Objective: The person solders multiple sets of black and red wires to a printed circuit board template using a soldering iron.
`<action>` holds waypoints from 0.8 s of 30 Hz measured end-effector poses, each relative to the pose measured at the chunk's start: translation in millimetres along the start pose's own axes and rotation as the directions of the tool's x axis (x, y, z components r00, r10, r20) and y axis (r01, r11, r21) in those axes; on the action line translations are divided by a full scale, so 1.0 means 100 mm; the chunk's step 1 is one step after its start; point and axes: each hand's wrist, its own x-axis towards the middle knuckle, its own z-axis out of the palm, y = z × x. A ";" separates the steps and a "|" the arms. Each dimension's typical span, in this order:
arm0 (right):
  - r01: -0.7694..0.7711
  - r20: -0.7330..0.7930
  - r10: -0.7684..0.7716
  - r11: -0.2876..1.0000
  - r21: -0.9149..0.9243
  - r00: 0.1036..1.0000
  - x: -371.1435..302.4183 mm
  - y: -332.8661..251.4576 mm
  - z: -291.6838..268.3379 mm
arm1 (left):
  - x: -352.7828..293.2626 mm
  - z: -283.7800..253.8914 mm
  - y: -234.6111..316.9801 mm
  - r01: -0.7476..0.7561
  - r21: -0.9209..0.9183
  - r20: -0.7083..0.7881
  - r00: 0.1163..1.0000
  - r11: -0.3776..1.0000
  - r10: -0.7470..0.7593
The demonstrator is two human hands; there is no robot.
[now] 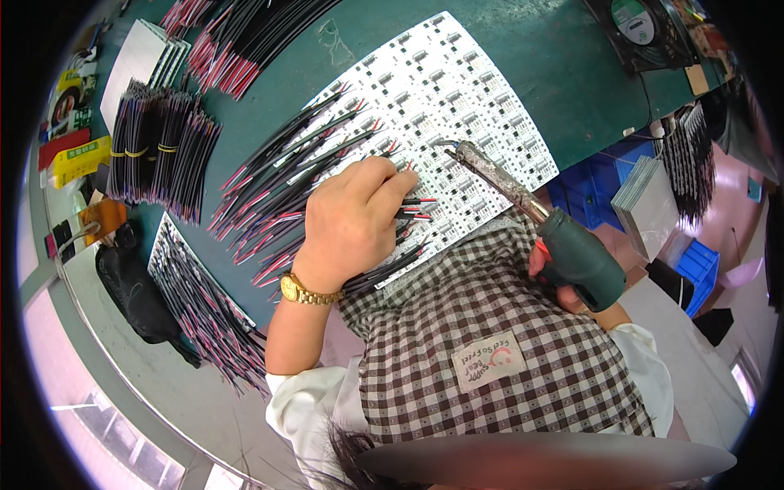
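Note:
My left hand (pixel 353 216), with a gold watch on the wrist, presses down on red and black wire pairs (pixel 282 184) laid across a white circuit board panel (pixel 457 90). Its fingertips hold the wire ends against the board. My right hand (pixel 555 273) grips the green handle of a soldering iron (pixel 572 249). The iron's tip points at the board just above my left fingers. Most of my right hand is hidden behind the handle and my checked apron.
Bundled black and red wires (pixel 159 151) lie at the left, with more bundles (pixel 224 49) at the top. Another panel with wires attached (pixel 200 302) lies near the table's edge. A small fan (pixel 641 28) stands at the top right. Blue bins (pixel 694 265) sit below the table at the right.

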 end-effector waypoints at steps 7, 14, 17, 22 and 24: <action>0.120 0.054 -0.114 0.984 -0.131 0.992 -0.01 -0.02 -0.02 | -0.06 0.05 0.00 -0.036 0.070 -0.031 0.999 0.997 0.038; 0.100 0.112 -0.079 0.975 -0.197 0.991 -0.04 0.11 -0.10 | -0.05 0.03 0.07 0.004 0.097 0.014 1.000 0.995 -0.005; 0.105 0.102 -0.093 0.987 -0.118 0.990 -0.03 0.13 -0.09 | -0.05 0.04 0.06 0.012 0.121 0.028 0.999 0.993 -0.015; 0.085 0.123 -0.072 0.991 -0.107 0.990 -0.02 0.11 -0.06 | -0.04 0.08 0.03 -0.059 0.177 -0.037 0.997 0.982 0.066; 0.108 0.087 -0.100 0.990 -0.094 0.991 0.02 0.05 -0.01 | -0.04 0.08 0.03 -0.056 0.173 -0.035 0.997 0.983 0.063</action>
